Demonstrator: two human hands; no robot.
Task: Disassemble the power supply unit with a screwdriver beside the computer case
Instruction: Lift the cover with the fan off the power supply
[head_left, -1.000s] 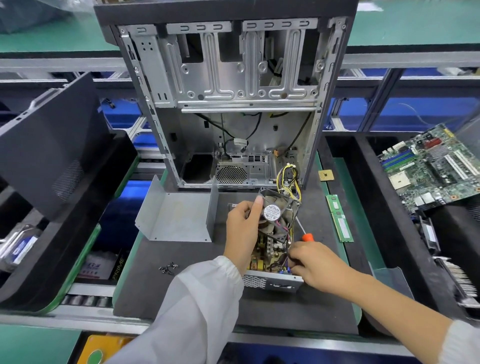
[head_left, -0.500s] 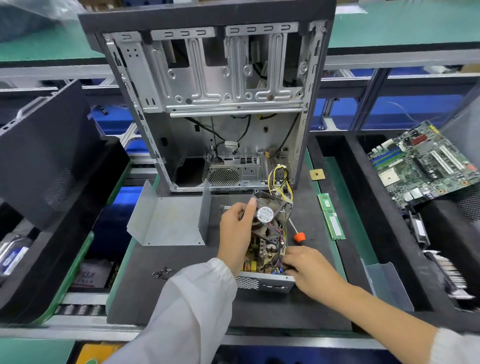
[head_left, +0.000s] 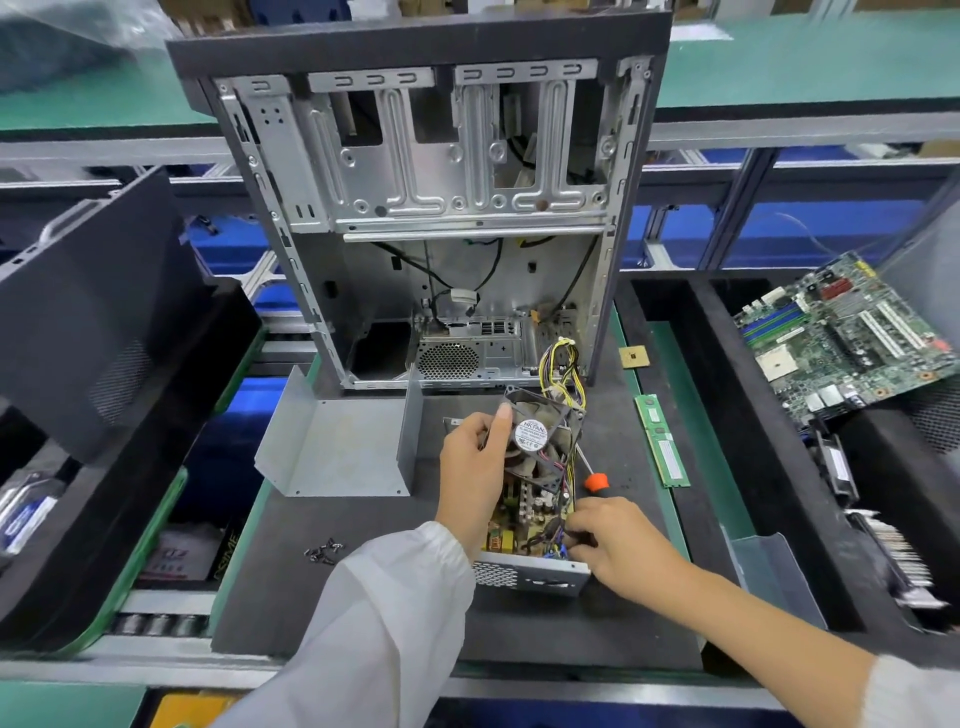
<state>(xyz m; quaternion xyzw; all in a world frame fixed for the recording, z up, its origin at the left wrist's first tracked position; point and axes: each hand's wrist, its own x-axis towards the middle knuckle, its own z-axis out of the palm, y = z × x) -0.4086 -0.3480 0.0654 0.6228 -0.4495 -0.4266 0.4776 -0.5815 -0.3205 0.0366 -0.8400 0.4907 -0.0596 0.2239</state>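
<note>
The left hand (head_left: 475, 467) reaches forward out of a white sleeve (head_left: 374, 623), its fingers curled round the near-left edge of a black fan (head_left: 537, 441) and its thumb laid up along the fan's rim, holding the fan tilted up on edge above the open power supply unit (head_left: 524, 535). The right hand (head_left: 618, 545) comes in from the lower right with the forearm bare and the fingers bent down into the wires at the unit's near right corner; it seems to pinch something there, but the fingertips are hidden among the cables, so I cannot tell what it holds, if anything.

The unit lies on a dark grey surface (head_left: 363, 597) just in front of the computer case (head_left: 441, 208), which stands upright with its open side towards the camera. The unit's long axis runs away from the person, towards the case; its perforated metal end wall faces the person, and its yellow and black wires (head_left: 563, 369) rise from the far end by the case's lower right corner. A screwdriver (head_left: 592, 478) with an orange handle lies just right of the unit, beside the right hand.

The unit's bent metal cover (head_left: 337, 447) rests to the left, near the case. A small heap of screws (head_left: 324, 551) lies on the surface left of the sleeve. A green memory stick (head_left: 662, 441) and a small square chip (head_left: 634, 357) lie to the right. Black trays flank the surface, and the right one carries a motherboard (head_left: 841, 338). Green benches run across the background.
</note>
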